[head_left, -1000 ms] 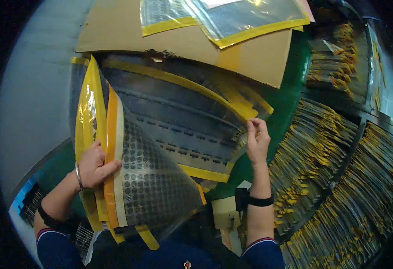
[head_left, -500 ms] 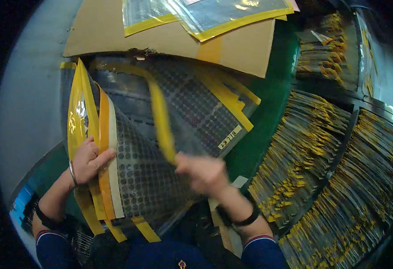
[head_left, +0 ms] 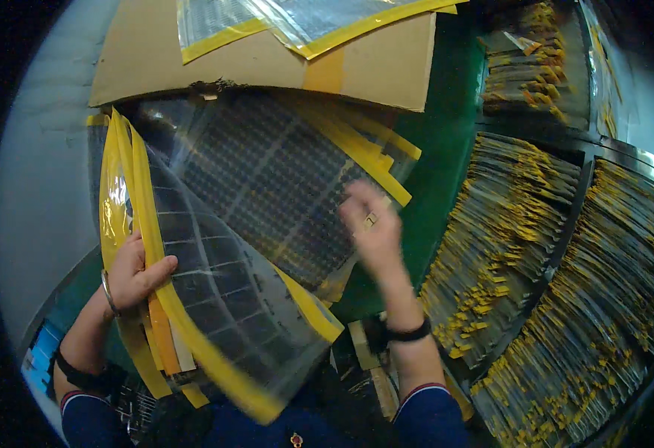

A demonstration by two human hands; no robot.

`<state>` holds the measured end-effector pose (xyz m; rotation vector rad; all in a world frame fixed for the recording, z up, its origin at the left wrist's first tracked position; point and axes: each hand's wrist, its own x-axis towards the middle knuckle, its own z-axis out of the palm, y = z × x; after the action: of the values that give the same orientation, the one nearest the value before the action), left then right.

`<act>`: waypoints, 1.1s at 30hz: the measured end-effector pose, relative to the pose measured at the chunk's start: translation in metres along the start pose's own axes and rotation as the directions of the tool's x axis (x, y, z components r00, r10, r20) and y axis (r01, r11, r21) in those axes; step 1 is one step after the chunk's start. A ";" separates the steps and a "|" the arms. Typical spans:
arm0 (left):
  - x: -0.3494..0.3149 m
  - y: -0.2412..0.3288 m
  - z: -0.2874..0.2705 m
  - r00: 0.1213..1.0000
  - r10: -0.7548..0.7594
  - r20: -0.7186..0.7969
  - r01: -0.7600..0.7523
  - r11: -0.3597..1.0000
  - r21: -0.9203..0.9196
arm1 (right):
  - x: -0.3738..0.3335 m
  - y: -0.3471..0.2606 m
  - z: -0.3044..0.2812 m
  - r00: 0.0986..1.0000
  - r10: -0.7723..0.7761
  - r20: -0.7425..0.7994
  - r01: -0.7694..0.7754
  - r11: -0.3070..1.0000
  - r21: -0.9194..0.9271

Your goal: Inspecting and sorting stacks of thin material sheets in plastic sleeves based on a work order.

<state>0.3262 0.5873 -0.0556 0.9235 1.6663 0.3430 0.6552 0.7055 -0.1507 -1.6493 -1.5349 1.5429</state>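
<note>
Sheets [head_left: 226, 261] gripped in our left hand [head_left: 134, 276] at eight o'clock.
We pinch yellow edges [head_left: 144, 194], likely to keep them together; our right hand [head_left: 374, 228], loosely open, is at three o'clock by a dotted sheet [head_left: 252, 187], contact unclear.

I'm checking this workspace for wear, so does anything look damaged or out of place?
Yes: the flat brown cardboard piece at the top has a ragged, dark patch on its lower edge, left of centre. The rest of that edge looks smooth, so it may be torn.
</note>
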 end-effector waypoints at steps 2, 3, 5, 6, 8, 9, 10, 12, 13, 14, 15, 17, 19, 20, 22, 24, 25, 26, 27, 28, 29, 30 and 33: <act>0.003 0.012 -0.006 0.997 -0.047 0.056 0.043 0.997 0.068 | 0.036 0.080 -0.052 0.948 -0.060 -0.313 -0.166 0.746 -0.645; 0.005 0.016 -0.008 0.988 -0.112 0.105 0.097 0.986 0.137 | 0.043 0.108 -0.072 0.915 0.070 -0.398 -0.327 0.706 -0.628; 0.003 0.008 -0.004 0.997 -0.047 0.069 0.039 0.992 0.121 | 0.047 0.108 -0.083 0.927 0.178 -0.331 -0.357 0.694 -0.626; 0.002 0.006 -0.004 0.999 0.019 0.034 -0.023 0.994 0.106 | 0.043 0.086 -0.082 0.933 0.216 -0.287 -0.353 0.692 -0.629; 0.005 0.024 -0.005 0.995 -0.067 0.072 0.053 0.981 0.185 | 0.025 0.111 -0.070 0.907 -0.247 -0.341 -0.142 0.582 -0.801; 0.010 0.032 -0.006 0.985 -0.137 0.105 0.106 0.960 0.258 | 0.015 0.103 -0.066 0.904 -0.248 -0.347 -0.145 0.587 -0.797; 0.009 0.028 -0.006 0.986 -0.137 0.095 0.108 0.958 0.264 | 0.007 0.084 -0.060 0.929 -0.034 -0.369 -0.145 0.883 -0.446; 0.007 0.008 -0.001 0.997 -0.079 0.025 0.078 0.995 0.064 | -0.015 0.057 -0.042 0.956 0.145 -0.255 -0.114 0.984 0.135; 0.006 0.001 -0.003 0.997 -0.075 0.026 0.073 0.995 0.069 | -0.027 0.050 -0.028 0.967 0.118 -0.225 -0.053 0.960 0.273; 0.005 -0.005 -0.005 0.998 -0.053 0.043 0.048 0.994 0.098 | -0.034 0.049 -0.015 0.966 0.114 -0.233 -0.034 0.945 0.324; 0.004 -0.007 -0.005 0.998 -0.031 0.062 0.023 0.992 0.124 | -0.040 0.052 -0.004 0.964 0.111 -0.241 -0.014 0.929 0.370; 0.004 0.006 0.001 0.997 -0.047 0.064 0.044 0.997 0.057 | -0.051 0.061 0.005 0.962 0.055 -0.268 -0.075 0.995 -0.065; 0.008 0.018 0.002 0.995 -0.069 0.067 0.069 0.998 -0.006 | -0.068 0.055 0.008 0.987 -0.121 -0.110 0.098 0.976 -0.196; 0.009 0.024 0.001 0.989 -0.127 0.081 0.128 0.992 0.001 | -0.072 0.038 0.009 0.956 -0.281 -0.083 0.255 0.938 -0.235; 0.008 0.025 0.001 0.976 -0.193 0.102 0.192 0.981 0.017 | -0.089 0.012 0.007 0.905 -0.423 -0.055 0.395 0.879 -0.268; 0.004 0.022 -0.005 0.945 -0.306 0.116 0.320 0.939 -0.129 | -0.114 0.000 0.002 0.923 -0.371 0.101 0.384 0.882 -0.274; 0.006 0.026 -0.005 0.948 -0.299 0.112 0.312 0.942 -0.122 | -0.120 -0.003 -0.003 0.921 -0.378 0.092 0.389 0.880 -0.272; 0.008 0.030 -0.005 0.947 -0.298 0.119 0.307 0.950 -0.063 | -0.125 -0.006 -0.011 0.913 -0.402 0.076 0.406 0.870 -0.281; 0.010 0.035 -0.006 0.946 -0.300 0.124 0.303 0.953 0.000 | -0.129 -0.008 -0.019 0.904 -0.424 0.058 0.422 0.860 -0.286; 0.011 0.038 -0.004 0.946 -0.299 0.125 0.300 0.954 0.009 | -0.133 -0.010 -0.027 0.900 -0.432 0.054 0.429 0.862 -0.269; 0.013 0.042 -0.002 0.943 -0.312 0.114 0.311 0.950 0.027 | -0.135 -0.010 -0.038 0.901 -0.431 0.043 0.426 0.864 -0.269; 0.015 0.045 0.000 0.941 -0.323 0.105 0.320 0.946 0.043 | -0.138 -0.011 -0.054 0.899 -0.433 0.058 0.433 0.867 -0.247; 0.017 0.029 -0.002 0.965 -0.249 0.088 0.242 0.967 0.077 | -0.147 -0.016 -0.109 0.892 -0.453 0.006 0.440 0.863 -0.248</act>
<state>0.3353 0.6187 -0.0477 0.7574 1.6878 0.0744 0.7765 0.6214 -0.0405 -1.3029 -1.9701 1.0895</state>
